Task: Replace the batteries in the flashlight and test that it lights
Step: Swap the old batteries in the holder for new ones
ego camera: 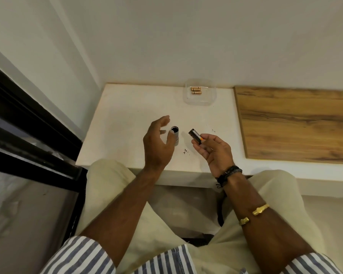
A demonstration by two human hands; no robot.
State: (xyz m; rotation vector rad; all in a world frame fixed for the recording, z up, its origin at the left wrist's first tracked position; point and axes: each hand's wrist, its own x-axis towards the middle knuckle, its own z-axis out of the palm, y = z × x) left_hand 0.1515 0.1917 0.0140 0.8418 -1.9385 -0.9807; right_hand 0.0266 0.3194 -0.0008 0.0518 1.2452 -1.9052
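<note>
Plastic tray [198, 101] holds seemingly three gold batteries [196, 93]; right hand [216, 149] grips one cartridge [194, 135].

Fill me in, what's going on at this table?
A seated person is mid battery swap. The flashlight tube stands upright on the white table, its top open. The left hand is open beside it, with one fingertip against its side. The right hand pinches a black cylinder with an orange end, probably a battery or carrier, just off the tube. Copper-coloured batteries lie in a clear tray at the back. The tube is not yet closed.
</note>
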